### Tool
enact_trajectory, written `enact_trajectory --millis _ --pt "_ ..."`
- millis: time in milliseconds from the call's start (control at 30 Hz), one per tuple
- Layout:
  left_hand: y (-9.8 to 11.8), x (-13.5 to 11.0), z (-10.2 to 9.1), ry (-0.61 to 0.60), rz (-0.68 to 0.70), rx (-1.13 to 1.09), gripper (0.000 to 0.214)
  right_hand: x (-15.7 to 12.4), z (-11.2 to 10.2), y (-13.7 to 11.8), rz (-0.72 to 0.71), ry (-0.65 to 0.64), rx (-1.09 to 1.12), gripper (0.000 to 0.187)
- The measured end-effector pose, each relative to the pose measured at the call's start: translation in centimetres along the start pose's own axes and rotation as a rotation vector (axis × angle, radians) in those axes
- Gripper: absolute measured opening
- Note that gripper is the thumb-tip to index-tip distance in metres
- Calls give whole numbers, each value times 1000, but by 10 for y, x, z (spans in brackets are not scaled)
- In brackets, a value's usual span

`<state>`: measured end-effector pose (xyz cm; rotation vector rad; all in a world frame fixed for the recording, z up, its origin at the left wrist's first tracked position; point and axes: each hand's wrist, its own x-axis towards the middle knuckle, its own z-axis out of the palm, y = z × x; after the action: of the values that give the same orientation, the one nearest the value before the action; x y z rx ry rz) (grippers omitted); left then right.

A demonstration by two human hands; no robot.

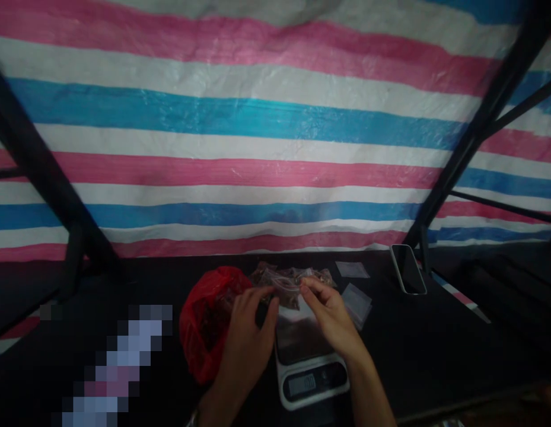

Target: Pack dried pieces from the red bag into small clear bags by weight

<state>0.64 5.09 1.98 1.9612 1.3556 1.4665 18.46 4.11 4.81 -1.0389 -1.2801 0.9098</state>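
My right hand (331,311) pinches the right corner of a small clear zip bag (289,296) with dark bits inside. The bag hangs above the back of a white digital scale (302,344), whose plate shows between my wrists. Curved at the bag's left side is my left hand (252,317), thumb and forefinger a little apart with nothing visible between them. To its left sits a red plastic bag (204,320), its mouth spread open over dark contents. Further filled clear bags (319,276) lie behind the scale. The display's digits are too blurred to read surely.
Flat clear bags (357,303) lie right of the scale, with another clear bag (352,270) behind them. A phone (407,270) rests at the back right of the black table (435,350). Dark frame bars (462,142) and a striped sheet (266,172) stand behind.
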Motion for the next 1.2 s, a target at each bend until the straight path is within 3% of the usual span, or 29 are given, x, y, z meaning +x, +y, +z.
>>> enact_trajectory --millis 167,300,433,633,967,1200 --pt "-16 25 -1 40 -191 -294 30 2 22 0 -21 -59 28 34" --pt "-20 18 -13 -38 -286 -434 28 3 32 3 -5 -19 7 37" --pt "-17 9 -22 73 -353 -451 30 5 44 10 -15 64 -108 34" --pt "-19 5 -26 177 -389 -466 30 4 65 12 -77 111 -168 24" --pt "-19 7 -43 214 -362 -419 32 4 82 17 23 98 -44 33" --pt "-21 5 -51 121 -405 -557 31 -1 97 1 6 102 17 33"
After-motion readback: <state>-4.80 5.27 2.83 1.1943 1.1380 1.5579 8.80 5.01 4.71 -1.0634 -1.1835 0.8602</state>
